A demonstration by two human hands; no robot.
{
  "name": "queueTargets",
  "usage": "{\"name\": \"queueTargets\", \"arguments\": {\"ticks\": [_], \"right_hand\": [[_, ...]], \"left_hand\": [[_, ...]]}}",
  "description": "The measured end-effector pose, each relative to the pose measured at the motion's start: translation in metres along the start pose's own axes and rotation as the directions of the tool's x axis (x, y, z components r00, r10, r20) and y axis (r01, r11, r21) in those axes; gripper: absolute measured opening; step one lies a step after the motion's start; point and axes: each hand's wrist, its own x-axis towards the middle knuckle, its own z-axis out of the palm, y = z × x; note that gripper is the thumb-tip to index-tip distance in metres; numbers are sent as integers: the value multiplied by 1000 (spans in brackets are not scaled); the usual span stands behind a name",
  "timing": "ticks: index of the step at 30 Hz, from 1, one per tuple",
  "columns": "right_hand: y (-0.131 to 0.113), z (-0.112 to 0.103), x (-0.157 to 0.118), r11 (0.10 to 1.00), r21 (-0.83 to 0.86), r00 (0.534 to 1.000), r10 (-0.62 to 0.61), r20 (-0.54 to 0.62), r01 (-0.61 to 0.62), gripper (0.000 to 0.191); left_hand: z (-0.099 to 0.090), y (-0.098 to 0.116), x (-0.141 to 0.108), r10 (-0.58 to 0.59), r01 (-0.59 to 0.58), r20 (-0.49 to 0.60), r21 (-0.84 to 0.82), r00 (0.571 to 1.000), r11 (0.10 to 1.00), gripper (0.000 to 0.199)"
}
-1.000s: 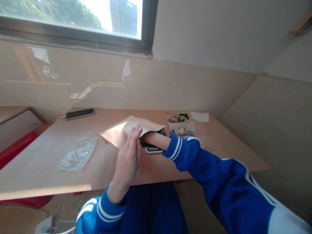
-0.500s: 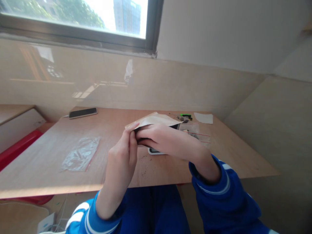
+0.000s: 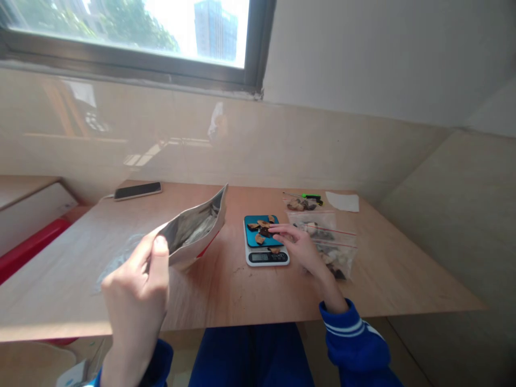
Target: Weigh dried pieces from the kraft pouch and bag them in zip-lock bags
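Observation:
My left hand [image 3: 139,277] grips the edge of an open pouch [image 3: 201,236], its silvery inside showing and its mouth tilted toward me. Over the right part of a small scale [image 3: 268,259] is my right hand [image 3: 296,242], its fingertips at a dark dried piece [image 3: 265,231] on the blue plate. Whether those fingers pinch the piece is too small to tell. Several brown dried pieces [image 3: 260,238] lie around it, one near the scale's display. The digits on the display are not readable.
Clear bags of dried pieces [image 3: 336,258] lie right of the scale. Behind them are a green-and-black tool [image 3: 311,197] and white paper [image 3: 342,201]. A phone [image 3: 137,191] rests at the back left. A clear plastic bag [image 3: 116,263] is partly behind my left hand.
My right hand has come out of the pouch and moved right to the scale. My left hand has moved left and nearer with the pouch, uncovering the scale and its pieces.

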Motion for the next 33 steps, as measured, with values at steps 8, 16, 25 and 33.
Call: {"name": "queueTargets", "arguments": {"ticks": [8, 16, 25, 33], "right_hand": [[63, 21, -10, 936, -338, 995, -92, 31, 97, 20], [52, 12, -31, 827, -553, 994, -97, 45, 105, 17], [42, 17, -36, 696, -710, 993, -42, 109, 107, 12], [29, 27, -35, 567, -817, 993, -1, 122, 101, 11]], "left_hand": [[6, -3, 1, -6, 6, 0, 1, 1000, 1000, 37], [8, -3, 2, -47, 47, -7, 1, 999, 999, 37], [4, -7, 0, 93, -93, 30, -5, 995, 996, 36], [4, -3, 1, 54, -54, 45, 1, 998, 999, 39]]}}
